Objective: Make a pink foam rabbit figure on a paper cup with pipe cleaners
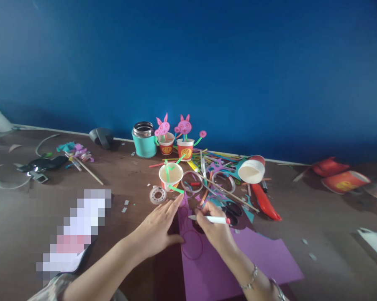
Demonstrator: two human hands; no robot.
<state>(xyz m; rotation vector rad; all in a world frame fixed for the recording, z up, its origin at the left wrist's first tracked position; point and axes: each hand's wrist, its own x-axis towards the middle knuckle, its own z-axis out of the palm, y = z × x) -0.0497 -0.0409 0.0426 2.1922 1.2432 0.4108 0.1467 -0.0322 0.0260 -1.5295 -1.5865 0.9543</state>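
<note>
My right hand (216, 230) grips a white marker (219, 219) with a red end; its tip points left, just over a purple paper sheet (254, 255). Red outlines are drawn on the sheet: a large circle (192, 245) and smaller shapes above it. My left hand (165, 221) lies flat along the sheet's left edge, fingers stretched out and thumb apart, holding nothing. Beyond its fingertips stands a paper cup (163, 180) with green straw pieces. Black-handled scissors (234, 211) lie partly hidden behind my right hand.
At the back stand a teal thermos (145, 144) and two red cups (185, 150) with pink rabbit figures. Tape rolls (157, 195), coloured straws and paper scraps crowd the middle. Rightward lie a tipped cup (252, 170) and a red packet (265, 203). A blurred-out phone-like object (78, 230) lies left.
</note>
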